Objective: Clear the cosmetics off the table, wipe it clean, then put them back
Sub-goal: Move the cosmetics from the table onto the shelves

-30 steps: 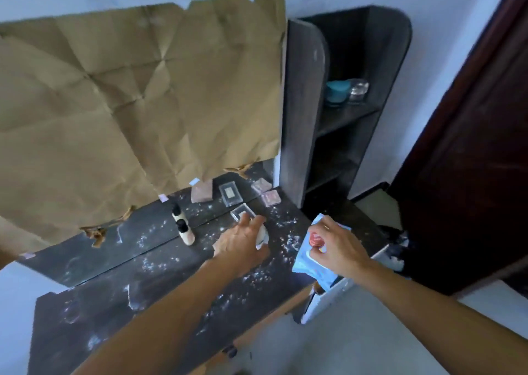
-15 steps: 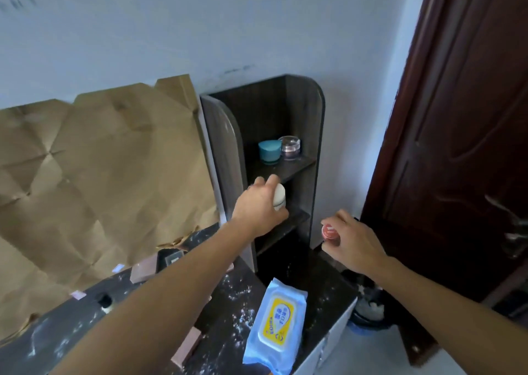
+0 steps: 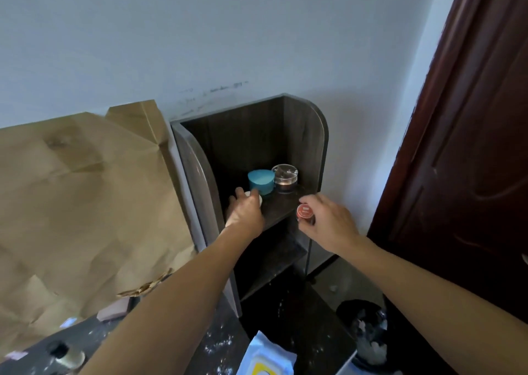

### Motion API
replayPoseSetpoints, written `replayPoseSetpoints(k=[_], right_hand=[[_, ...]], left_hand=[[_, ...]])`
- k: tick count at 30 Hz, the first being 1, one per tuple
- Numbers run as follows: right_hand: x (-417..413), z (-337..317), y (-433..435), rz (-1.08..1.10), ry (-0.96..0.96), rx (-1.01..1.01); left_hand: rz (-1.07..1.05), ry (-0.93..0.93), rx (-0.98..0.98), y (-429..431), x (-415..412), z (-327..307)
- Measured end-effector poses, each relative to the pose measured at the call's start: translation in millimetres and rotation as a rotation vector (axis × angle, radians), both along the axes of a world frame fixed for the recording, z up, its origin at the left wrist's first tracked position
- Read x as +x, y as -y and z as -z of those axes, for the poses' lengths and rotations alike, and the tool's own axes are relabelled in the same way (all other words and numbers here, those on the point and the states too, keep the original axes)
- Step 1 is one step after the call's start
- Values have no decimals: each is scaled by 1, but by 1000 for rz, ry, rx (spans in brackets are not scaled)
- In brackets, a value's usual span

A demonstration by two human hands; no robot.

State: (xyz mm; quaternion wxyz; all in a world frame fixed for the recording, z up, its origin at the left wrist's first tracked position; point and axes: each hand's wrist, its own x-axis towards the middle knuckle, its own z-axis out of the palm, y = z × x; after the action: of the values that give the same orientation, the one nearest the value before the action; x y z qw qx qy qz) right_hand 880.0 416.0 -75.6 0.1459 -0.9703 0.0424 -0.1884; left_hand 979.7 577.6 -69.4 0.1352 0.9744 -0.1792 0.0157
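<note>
On the upper shelf (image 3: 281,207) of the dark wood cubby, our left hand (image 3: 245,213) has its fingers curled round a small white round jar (image 3: 260,201), just beside a teal plastic tub (image 3: 260,181). A clear glass lidded jar (image 3: 285,176) stands close against the tub's other side. We cannot tell whether the white jar has touched the board yet.

Our right hand (image 3: 325,227) pinches a little pot with a red lid (image 3: 304,211) at the shelf's front edge.

The risk we see is crowding. Two hands work one narrow opening, and a nudge to the teal tub would pass straight to the glass jar. If we let go of the white jar too near the front lip, it could roll off onto the dusty black tabletop (image 3: 217,346) below. The red-lidded pot has only the front strip to land on (the back is taken), so a hasty release might tip it toward the dark waste bin (image 3: 361,331). Powder on our fingers could also loosen either grip.

A black-capped small bottle (image 3: 67,356) and a pink flat compact (image 3: 113,310) wait on the tabletop, so clearing looks unfinished.
</note>
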Motion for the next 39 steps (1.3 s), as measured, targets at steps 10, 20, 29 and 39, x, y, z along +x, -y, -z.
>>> replayPoseSetpoints(k=[10,20,29,39], right_hand=[[97,25,14,-246,100,-31],[108,35,34,-365,153,12],[53,42,12,-386,263,28],[-40,97,-146,-507,8,6]], left_hand=[[-309,-1,-192,16,24,5],[-361,65,-238,18,12,14],[-40,251,-156,-26,-78,12],[-261,95,23,-216,-208,66]])
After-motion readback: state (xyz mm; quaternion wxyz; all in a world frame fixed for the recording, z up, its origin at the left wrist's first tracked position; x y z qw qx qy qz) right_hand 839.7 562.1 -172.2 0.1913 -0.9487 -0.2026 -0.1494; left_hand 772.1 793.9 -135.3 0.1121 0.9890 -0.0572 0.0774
